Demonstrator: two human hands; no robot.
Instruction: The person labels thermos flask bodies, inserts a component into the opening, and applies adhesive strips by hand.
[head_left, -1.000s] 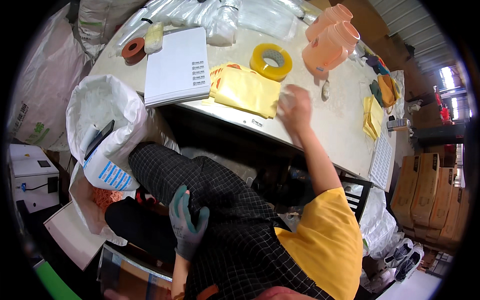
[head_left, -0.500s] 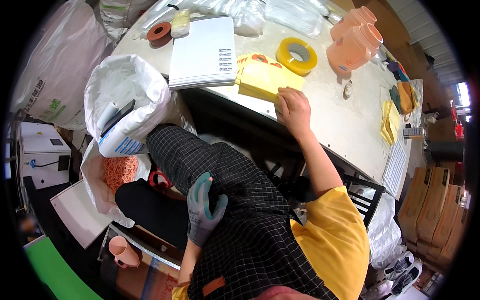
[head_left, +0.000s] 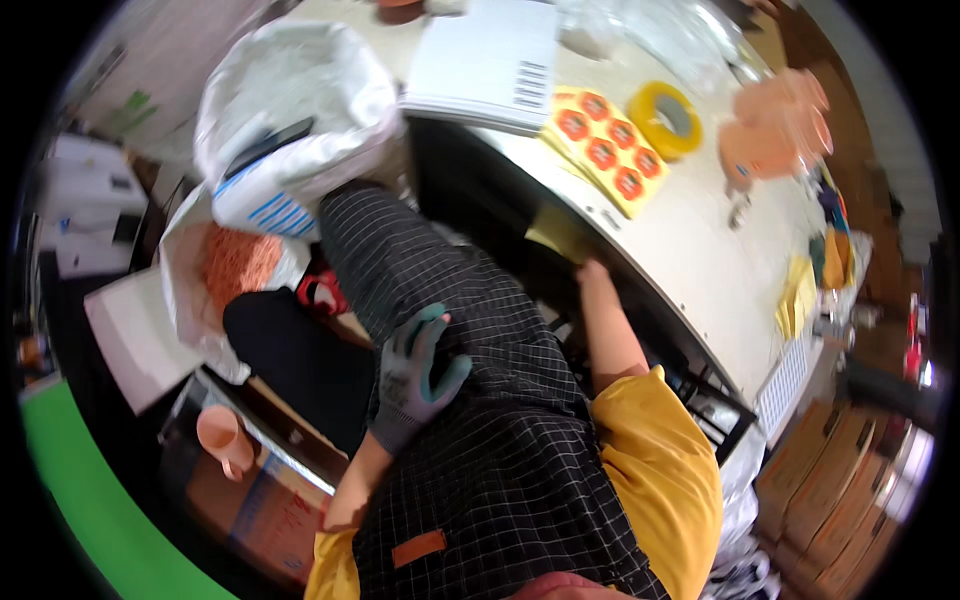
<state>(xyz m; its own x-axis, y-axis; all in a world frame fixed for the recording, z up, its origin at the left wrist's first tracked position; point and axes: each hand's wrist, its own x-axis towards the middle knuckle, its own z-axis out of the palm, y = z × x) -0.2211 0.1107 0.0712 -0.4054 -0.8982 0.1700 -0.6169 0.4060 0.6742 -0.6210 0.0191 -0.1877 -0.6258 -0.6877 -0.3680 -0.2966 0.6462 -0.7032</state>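
My right hand (head_left: 592,270) is below the table's front edge, partly in shadow, with a yellow sheet (head_left: 557,236) at its fingers. The grip looks closed on the sheet, though the fingers are blurred. On the tabletop above lies a stack of yellow sticker sheets (head_left: 612,152) with round red-orange stickers, its corner near the edge. My left hand (head_left: 415,370), in a grey and teal glove, rests on my checked apron with thumb and fingers apart, holding nothing.
White printed sheets (head_left: 480,60) are stacked left of the stickers; a yellow tape roll (head_left: 664,120) and peach-coloured jugs (head_left: 765,140) stand to the right. A white sack (head_left: 300,100) is beside my knee. Below left, a peach cup (head_left: 224,440) sits on a cardboard box (head_left: 250,520).
My right hand has moved from the sticker stack down below the table edge with a yellow sheet. Round stickers now show on the stack. The view has shifted; my left hand stays on the apron.
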